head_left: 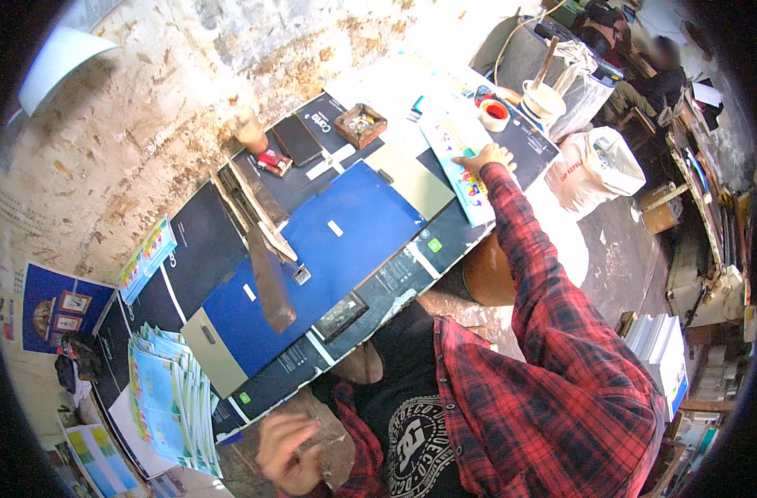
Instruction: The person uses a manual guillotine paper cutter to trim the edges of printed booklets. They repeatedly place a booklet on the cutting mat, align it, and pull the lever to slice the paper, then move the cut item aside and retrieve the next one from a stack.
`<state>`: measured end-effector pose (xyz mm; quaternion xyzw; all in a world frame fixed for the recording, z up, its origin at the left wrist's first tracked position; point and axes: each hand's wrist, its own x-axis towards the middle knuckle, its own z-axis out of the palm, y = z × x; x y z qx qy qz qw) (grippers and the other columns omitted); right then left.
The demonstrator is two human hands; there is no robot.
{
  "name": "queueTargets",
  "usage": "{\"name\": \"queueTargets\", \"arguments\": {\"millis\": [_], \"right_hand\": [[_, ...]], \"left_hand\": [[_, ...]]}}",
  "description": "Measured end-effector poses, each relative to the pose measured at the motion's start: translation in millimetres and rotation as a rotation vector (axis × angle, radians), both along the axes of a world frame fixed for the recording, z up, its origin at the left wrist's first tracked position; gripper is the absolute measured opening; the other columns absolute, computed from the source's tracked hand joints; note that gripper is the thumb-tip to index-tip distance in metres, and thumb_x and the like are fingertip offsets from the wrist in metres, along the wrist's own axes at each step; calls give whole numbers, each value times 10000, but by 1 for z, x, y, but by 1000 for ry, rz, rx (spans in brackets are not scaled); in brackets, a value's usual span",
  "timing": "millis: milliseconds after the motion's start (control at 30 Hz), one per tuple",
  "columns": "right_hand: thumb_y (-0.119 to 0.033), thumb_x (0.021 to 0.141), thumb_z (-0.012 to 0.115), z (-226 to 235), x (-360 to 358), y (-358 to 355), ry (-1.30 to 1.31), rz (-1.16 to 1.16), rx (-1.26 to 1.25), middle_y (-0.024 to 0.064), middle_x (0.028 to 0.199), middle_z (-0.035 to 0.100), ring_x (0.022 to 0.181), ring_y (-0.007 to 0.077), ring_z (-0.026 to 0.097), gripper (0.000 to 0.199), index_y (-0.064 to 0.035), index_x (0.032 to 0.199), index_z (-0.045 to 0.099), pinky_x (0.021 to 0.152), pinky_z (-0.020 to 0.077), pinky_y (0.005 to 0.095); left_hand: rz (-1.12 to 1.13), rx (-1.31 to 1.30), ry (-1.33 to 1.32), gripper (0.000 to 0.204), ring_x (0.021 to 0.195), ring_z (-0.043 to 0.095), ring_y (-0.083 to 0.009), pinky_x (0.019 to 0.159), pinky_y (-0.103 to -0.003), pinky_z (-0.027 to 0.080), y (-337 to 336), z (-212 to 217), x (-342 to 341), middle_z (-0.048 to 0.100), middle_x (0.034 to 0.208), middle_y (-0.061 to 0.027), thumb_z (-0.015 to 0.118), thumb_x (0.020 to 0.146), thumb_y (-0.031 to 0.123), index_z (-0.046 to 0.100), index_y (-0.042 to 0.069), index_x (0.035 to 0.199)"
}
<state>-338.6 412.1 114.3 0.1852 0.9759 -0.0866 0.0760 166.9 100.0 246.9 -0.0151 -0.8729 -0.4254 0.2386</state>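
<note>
Sheet (453, 162): light-blue print at the right end of the counter (378, 290), near corner right at the edge; one layer or several, I can't tell.
Right hand (490, 156): on the sheet's right side, arm stretched out; whether the grip is pinching or merely pressing, I can't say from here.
Left hand (291, 452): off the counter's front edge, blurred, fingers loosely curled, grip released, nothing in it that I can see.
Edge risk: watch that near corner, folks; a lopsided pull could tip it over the side, towards the orange-brown container (488, 270) below.
Tape roll (494, 114): just beyond my right knuckles, so a careless outward sweep could knock it, and the brush pot (542, 104) stands close behind.
Brown strip (270, 286): long, flat, lying over the blue board (353, 212); paper dragged leftward could snag on it and crease.
Cup (249, 133): brownish drink by the wall, and one bump could soak paper.
Ashtray (361, 124): square, wooden, filled; tip it and I'd expect dirty marks on the print.
Leaflet pile (166, 398): fanned loosely at the left end, and a brush from my left sleeve could make it slump.
Surroundings: white sack (598, 170) hugging the counter's right end, big drum (553, 58) behind, and a co-worker (652, 79) well apart from me.
</note>
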Motion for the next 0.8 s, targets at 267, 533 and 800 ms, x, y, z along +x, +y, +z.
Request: {"name": "queueTargets", "arguments": {"millis": [267,533,800], "right_hand": [[-719,610,769,-23,24,-20,172,21,-26,231,1406,413,1341,362,349,1143,55,1378,426,1061,284,631],[-397,622,885,-16,38,-35,395,26,-26,166,1180,582,1174,322,512,781,-31,1181,481,976,375,544],[-180,833,600,-24,35,-33,444,100,-49,182,975,692,954,352,671,294,-40,1090,571,895,432,524]], "left_hand": [[-336,-52,-17,231,913,671,-279,809,-384,488,51,3,-78,724,933,-85,789,744,107,723,36,953],[137,235,-215,184,938,667,-293,874,-402,492,36,-32,-10,720,937,-160,673,817,43,706,-23,986],[400,299,-278,175,911,652,-263,859,-353,494,23,-46,23,678,979,-164,581,913,28,664,-55,1042]]}}
